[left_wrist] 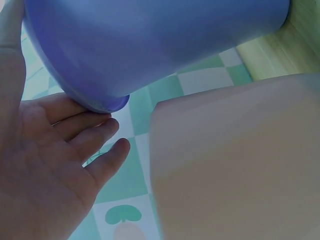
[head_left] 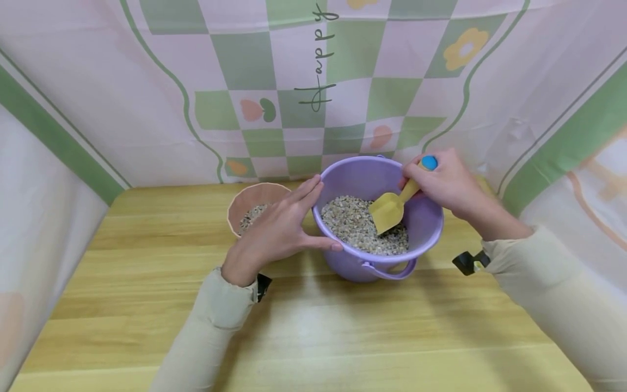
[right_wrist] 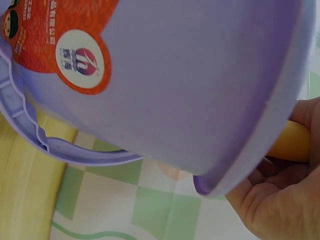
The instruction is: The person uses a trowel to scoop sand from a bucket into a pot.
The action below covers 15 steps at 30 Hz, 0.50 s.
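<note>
A purple bucket (head_left: 350,267) stands on the table, partly filled with small pale gravel (head_left: 348,220). My right hand (head_left: 448,182) grips the yellow handle of a toy shovel (head_left: 387,212) with a blue end, at the bucket's right side. The shovel's blade tilts down inside the bucket, its tip at the gravel. With fingers extended, my left hand (head_left: 281,226) touches the bucket's left rim, thumb along the near edge. In the left wrist view, the fingers (left_wrist: 95,137) lie against the outside of the rim.
Left of the bucket, partly behind my left hand, is a pink bowl (head_left: 262,191) with some gravel in it. The bucket's handle (head_left: 392,272) hangs down at the front. A checkered curtain (head_left: 299,60) rises behind the wooden table (head_left: 147,305).
</note>
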Motion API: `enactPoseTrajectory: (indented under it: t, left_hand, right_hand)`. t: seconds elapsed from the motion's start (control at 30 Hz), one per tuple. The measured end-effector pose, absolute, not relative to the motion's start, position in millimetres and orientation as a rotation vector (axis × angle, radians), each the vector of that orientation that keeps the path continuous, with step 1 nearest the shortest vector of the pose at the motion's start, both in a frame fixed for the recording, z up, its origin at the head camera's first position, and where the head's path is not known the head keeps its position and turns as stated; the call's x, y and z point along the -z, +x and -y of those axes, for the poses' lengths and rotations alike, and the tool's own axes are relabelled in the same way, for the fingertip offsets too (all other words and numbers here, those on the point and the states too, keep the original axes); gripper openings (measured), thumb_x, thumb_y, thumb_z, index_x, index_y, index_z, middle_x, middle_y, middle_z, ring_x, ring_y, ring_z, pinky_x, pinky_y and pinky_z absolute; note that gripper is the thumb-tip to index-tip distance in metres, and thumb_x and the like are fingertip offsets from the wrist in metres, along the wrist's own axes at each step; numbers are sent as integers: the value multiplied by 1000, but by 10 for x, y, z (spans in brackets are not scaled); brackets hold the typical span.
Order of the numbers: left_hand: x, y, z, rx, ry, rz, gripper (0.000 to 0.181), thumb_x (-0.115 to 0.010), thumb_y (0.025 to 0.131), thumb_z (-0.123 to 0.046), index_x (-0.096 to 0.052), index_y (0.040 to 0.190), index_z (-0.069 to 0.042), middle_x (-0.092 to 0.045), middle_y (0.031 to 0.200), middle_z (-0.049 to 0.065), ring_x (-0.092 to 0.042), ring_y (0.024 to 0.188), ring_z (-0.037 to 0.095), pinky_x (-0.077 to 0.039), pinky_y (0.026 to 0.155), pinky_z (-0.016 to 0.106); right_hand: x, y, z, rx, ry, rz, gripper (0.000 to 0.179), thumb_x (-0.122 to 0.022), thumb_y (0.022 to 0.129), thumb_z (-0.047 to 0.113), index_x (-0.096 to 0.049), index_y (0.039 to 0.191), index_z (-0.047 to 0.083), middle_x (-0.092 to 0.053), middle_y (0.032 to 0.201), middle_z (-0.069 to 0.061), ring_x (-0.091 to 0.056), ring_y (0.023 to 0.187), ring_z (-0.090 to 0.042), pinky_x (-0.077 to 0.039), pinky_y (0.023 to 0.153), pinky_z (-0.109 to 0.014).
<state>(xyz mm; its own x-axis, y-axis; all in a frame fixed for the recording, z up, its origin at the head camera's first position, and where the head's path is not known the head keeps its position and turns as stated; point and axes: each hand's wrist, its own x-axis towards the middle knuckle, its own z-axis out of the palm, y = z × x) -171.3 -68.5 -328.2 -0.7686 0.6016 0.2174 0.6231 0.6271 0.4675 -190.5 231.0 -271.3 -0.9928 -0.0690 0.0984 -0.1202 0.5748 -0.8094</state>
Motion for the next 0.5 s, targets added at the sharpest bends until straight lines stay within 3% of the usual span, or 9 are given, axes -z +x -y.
enactPoseTrajectory:
  t: [0.5]
  left_hand:
    - [3293, -1723, 677, 841, -1061, 2790, 116, -70, 73, -73, -26, 157, -6, -13, 166, 5, -36, 142, 26, -41, 108, 39]
  right_hand:
    - [2808, -1938, -2240, -1439, 184, 2736, 29, -59, 95, 14, -73, 85, -9, -71, 66, -11, -70, 57, -24, -58, 57, -35]
